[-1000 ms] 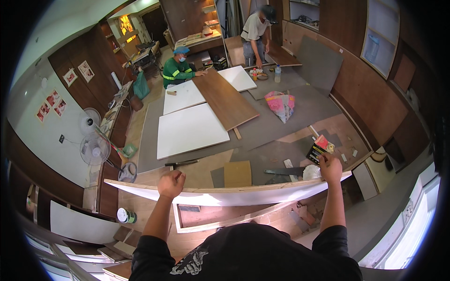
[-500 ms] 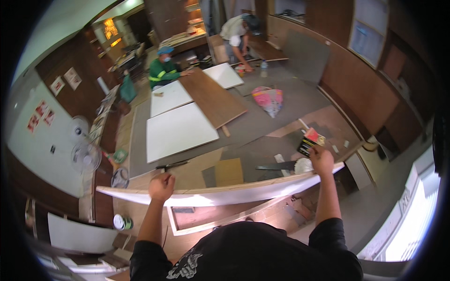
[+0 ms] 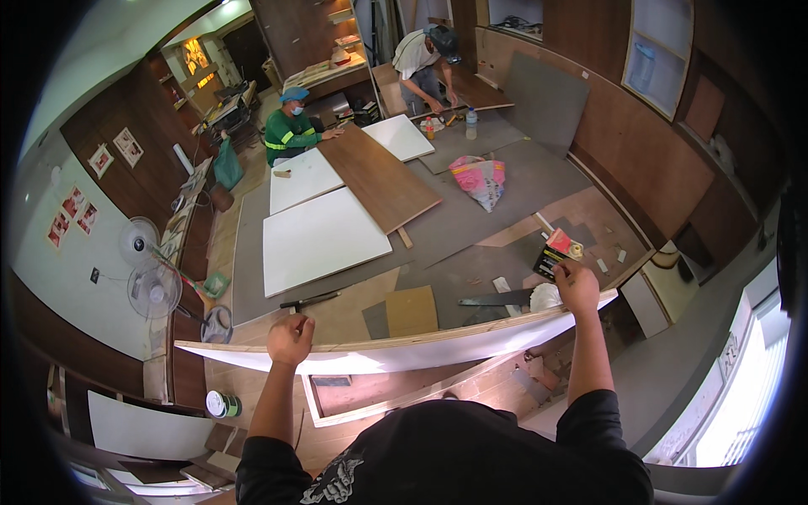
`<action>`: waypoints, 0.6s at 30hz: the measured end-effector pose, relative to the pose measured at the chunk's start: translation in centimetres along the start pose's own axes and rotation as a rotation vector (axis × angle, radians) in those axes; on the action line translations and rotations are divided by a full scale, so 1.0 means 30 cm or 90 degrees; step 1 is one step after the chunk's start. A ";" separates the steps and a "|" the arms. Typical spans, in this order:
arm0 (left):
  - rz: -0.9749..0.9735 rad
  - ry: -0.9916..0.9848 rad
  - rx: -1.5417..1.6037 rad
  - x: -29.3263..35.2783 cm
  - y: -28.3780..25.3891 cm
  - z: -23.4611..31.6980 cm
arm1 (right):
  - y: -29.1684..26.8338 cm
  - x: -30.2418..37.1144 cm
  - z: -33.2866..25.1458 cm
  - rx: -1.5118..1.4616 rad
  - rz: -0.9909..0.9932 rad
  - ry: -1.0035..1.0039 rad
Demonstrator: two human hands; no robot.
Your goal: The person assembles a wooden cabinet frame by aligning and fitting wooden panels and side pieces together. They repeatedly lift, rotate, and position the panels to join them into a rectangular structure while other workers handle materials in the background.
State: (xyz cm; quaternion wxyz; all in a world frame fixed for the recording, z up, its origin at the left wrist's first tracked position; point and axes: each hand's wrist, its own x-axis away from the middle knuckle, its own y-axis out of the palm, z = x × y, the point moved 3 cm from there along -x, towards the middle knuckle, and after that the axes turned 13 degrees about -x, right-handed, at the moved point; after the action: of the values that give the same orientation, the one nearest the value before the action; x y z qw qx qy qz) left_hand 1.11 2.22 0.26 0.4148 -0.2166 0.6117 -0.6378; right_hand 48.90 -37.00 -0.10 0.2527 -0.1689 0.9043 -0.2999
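A long white panel (image 3: 404, 357) with a bare plywood edge spans the space before me, above a pale wooden frame (image 3: 404, 412). My left hand (image 3: 290, 338) is at its left part, fingers curled closed. Over the right end is my right hand (image 3: 576, 286), thumb and fingers pinched together. What either holds, if anything, is too small to make out. A dark long-handled tool (image 3: 310, 300) lies just beyond my left hand. Past my right hand are a black and red box (image 3: 552, 256), a round white item (image 3: 545, 297) and a saw blade (image 3: 497, 299).
Brown and white boards (image 3: 326, 240) lie on grey sheeting. A co-worker in green (image 3: 290, 130) rests a hand on the brown board; another person (image 3: 421, 67) bends over farther back. A pink bag (image 3: 480, 178), a fan (image 3: 154, 289) and a can (image 3: 222, 404) stand around.
My hands and the panel stay nearly in place. The view has shifted slightly and is sharper. The bending person's hands and head have moved a little.
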 end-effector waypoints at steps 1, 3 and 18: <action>-0.002 0.000 -0.003 0.000 -0.002 0.002 | 0.000 -0.001 0.000 0.000 -0.002 0.004; -0.009 -0.006 -0.006 -0.001 -0.013 0.017 | -0.002 -0.003 0.001 0.001 -0.005 0.012; -0.003 -0.011 0.006 -0.007 -0.024 0.030 | 0.001 -0.010 -0.004 0.015 -0.012 0.015</action>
State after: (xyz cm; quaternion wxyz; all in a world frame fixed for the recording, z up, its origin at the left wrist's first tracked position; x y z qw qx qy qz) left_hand 1.74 1.79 1.15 0.4195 -0.2212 0.6047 -0.6399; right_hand 49.07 -36.79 0.07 0.2413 -0.1708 0.9020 -0.3145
